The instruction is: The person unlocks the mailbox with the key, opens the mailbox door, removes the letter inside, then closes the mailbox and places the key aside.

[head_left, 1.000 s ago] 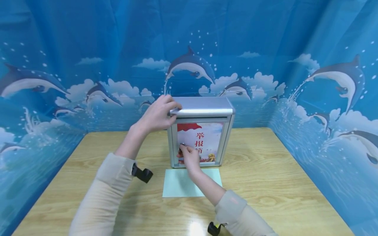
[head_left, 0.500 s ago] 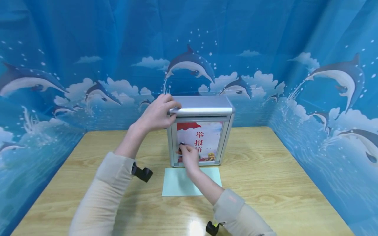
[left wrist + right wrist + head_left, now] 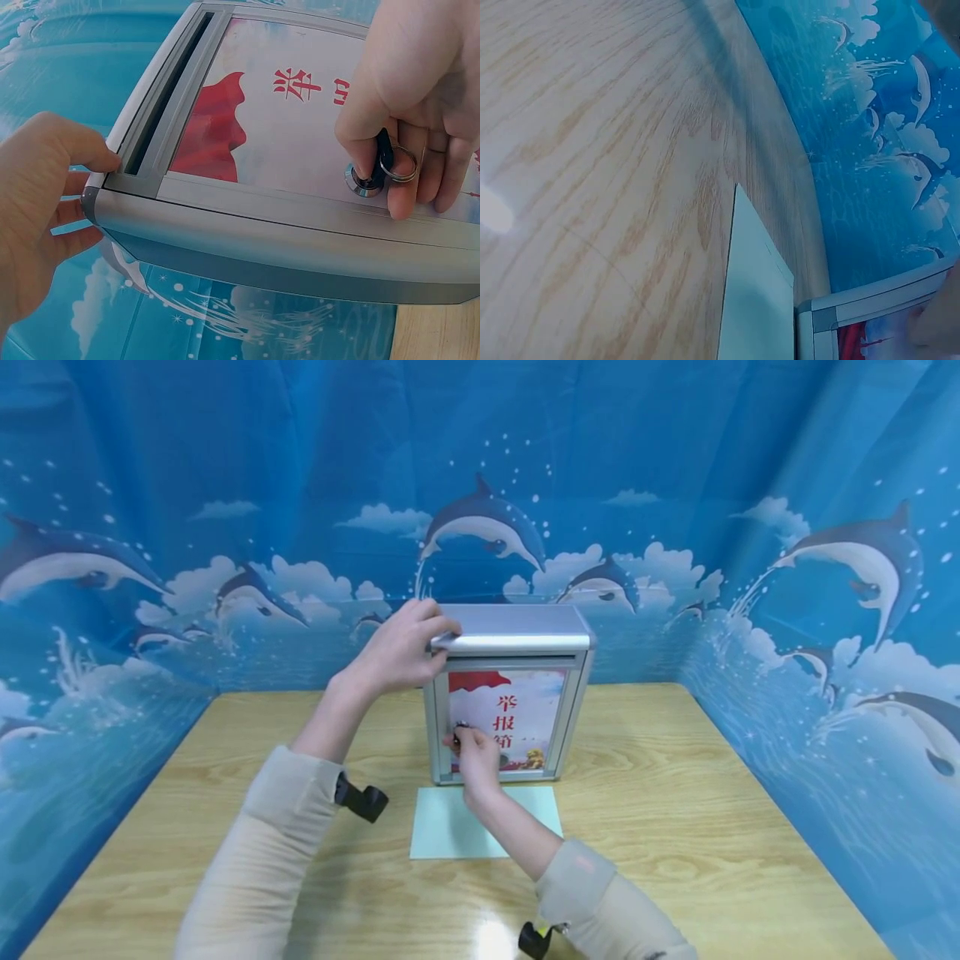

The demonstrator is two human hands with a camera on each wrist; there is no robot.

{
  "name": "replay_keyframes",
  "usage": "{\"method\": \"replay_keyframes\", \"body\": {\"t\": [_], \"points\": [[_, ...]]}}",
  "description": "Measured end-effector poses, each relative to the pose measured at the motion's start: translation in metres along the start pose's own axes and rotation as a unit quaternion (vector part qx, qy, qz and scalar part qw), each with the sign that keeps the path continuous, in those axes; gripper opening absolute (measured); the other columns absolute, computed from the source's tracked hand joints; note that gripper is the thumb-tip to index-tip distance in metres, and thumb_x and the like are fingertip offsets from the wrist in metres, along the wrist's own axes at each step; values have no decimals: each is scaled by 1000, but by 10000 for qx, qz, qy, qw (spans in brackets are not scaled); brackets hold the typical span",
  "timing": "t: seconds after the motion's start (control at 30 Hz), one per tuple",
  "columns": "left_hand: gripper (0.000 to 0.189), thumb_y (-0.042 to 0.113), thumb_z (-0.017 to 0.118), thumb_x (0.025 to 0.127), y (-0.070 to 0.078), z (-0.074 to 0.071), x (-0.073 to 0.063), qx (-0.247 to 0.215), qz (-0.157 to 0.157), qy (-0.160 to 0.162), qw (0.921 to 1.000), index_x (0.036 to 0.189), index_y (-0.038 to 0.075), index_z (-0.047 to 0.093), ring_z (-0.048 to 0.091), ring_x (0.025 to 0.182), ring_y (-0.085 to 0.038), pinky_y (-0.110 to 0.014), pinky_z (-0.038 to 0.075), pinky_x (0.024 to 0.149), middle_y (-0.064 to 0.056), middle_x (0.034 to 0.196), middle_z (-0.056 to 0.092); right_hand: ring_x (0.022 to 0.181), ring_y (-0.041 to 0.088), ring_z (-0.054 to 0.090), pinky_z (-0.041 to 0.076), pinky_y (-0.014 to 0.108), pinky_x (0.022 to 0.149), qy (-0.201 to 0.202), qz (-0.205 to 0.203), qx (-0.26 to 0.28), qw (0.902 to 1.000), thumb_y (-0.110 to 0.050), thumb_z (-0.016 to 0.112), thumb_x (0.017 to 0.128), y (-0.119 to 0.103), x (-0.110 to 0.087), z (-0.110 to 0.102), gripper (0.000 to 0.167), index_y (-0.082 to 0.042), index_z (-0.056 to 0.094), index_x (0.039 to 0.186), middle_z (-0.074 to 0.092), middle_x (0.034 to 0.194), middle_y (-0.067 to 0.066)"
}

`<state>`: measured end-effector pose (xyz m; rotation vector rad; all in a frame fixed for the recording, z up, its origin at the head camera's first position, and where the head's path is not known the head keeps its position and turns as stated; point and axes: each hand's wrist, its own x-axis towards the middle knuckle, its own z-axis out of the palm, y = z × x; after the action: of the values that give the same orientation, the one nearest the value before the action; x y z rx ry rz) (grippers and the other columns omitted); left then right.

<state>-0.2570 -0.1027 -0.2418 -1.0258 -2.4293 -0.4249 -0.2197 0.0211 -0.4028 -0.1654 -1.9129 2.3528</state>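
A silver metal suggestion box [image 3: 517,620] stands upright on the table, its front bearing a white panel with red Chinese characters [image 3: 505,720]. My left hand [image 3: 405,647] grips its top left corner, thumb at the end of the slot [image 3: 169,97] in the left wrist view. At the left side of the front panel, my right hand [image 3: 478,764] pinches a black-headed key [image 3: 382,154]. The key sits in a round chrome lock [image 3: 361,184], and a metal key ring [image 3: 405,165] hangs from it over the fingers. In the right wrist view only a blurred part of that hand shows.
A pale green sheet [image 3: 442,827] lies flat on the wooden table [image 3: 675,827], just in front of the box. Blue dolphin-print curtains [image 3: 300,485] enclose the table at the back and both sides. Black wrist cameras sit on both sleeves.
My right hand has turned slightly at the lock and its wrist has shifted a little left. The left hand keeps its grip on the corner, and the box stays in place.
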Motion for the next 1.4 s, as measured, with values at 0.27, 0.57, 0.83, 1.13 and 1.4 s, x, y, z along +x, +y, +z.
{"method": "replay_keyframes", "body": {"t": [0.27,0.57,0.83,1.13,1.4], "points": [[23,5,62,83,-2,0,0,-90,22,58,9999,106,6,67,46,88,-23,-37,41,76,-8,98,56,55,9,41,36,23,50,-209,-327,-745,9965,-9,47,90,2,-11,-7,25,7,64,84,52,66,2],[23,6,62,84,-1,1,-1,-136,-52,38,9999,106,6,66,45,88,-22,-36,40,77,-7,97,55,66,12,57,52,36,67,-2491,77,-2717,9295,-19,53,92,-9,-10,-49,29,2,61,73,61,69,5],[23,7,62,84,-1,3,-1,-95,-126,30,9999,107,7,66,45,90,-22,-36,40,77,-7,98,55,71,27,61,52,38,64,-2830,292,-3341,8986,-23,57,92,-12,3,-114,28,1,65,80,65,74,12],[23,8,62,84,-2,3,-1,-127,-98,33,9999,107,6,66,45,90,-23,-37,40,78,-7,98,54,51,10,43,37,24,49,-2286,1005,-3241,9125,-18,52,94,-12,15,-170,30,3,59,73,51,58,2],[23,7,62,84,0,2,-2,-121,-131,55,9998,107,6,66,45,91,-24,-37,40,78,-7,99,54,45,8,47,45,21,43,-1596,1263,-3805,9021,-14,50,91,-3,15,-197,27,4,62,74,53,56,2]]}}
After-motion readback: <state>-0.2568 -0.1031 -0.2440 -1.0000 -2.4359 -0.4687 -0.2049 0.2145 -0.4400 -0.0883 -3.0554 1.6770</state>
